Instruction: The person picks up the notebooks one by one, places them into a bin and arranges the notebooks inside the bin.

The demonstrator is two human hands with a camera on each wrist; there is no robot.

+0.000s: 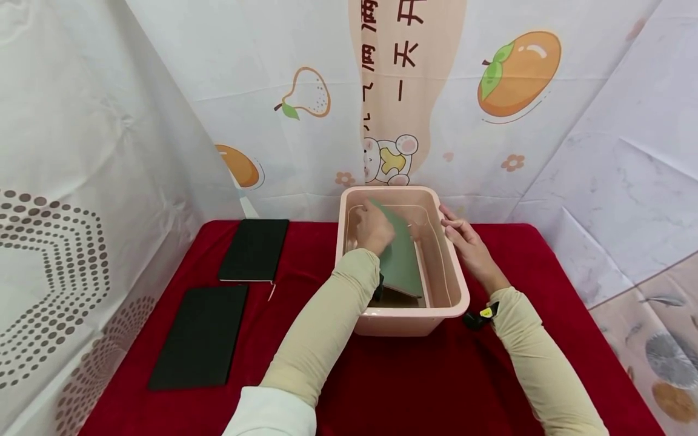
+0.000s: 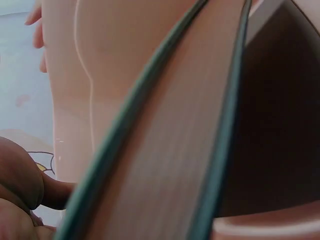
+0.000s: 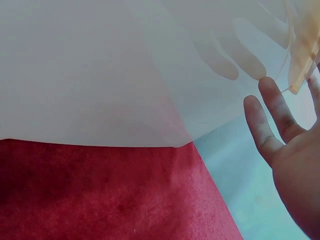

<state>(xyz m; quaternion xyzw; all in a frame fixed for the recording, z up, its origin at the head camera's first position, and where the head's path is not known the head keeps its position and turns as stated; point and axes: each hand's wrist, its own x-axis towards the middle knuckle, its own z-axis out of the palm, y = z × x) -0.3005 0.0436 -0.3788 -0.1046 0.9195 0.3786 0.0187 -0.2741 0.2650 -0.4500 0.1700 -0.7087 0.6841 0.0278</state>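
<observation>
A pink plastic tub [image 1: 411, 313] stands on the red cloth. My left hand [image 1: 375, 230] reaches down into it and grips a green hardcover book [image 1: 402, 257] near its far end. The book leans at a slant inside the tub. In the left wrist view its page edges [image 2: 175, 125] show between the two green covers, with part of the hand [image 2: 22, 185] at the lower left. My right hand [image 1: 473, 248] is at the tub's right side, fingertips right at the rim. Spread, extended fingers [image 3: 272, 100] face the tub's outer wall in the right wrist view.
Two black notebooks lie on the cloth to the left, one farther back [image 1: 254, 249] with a ribbon and one nearer [image 1: 199, 336]. A printed white curtain [image 1: 218, 66] hangs right behind the table. The red cloth [image 1: 431, 387] extends in front of the tub.
</observation>
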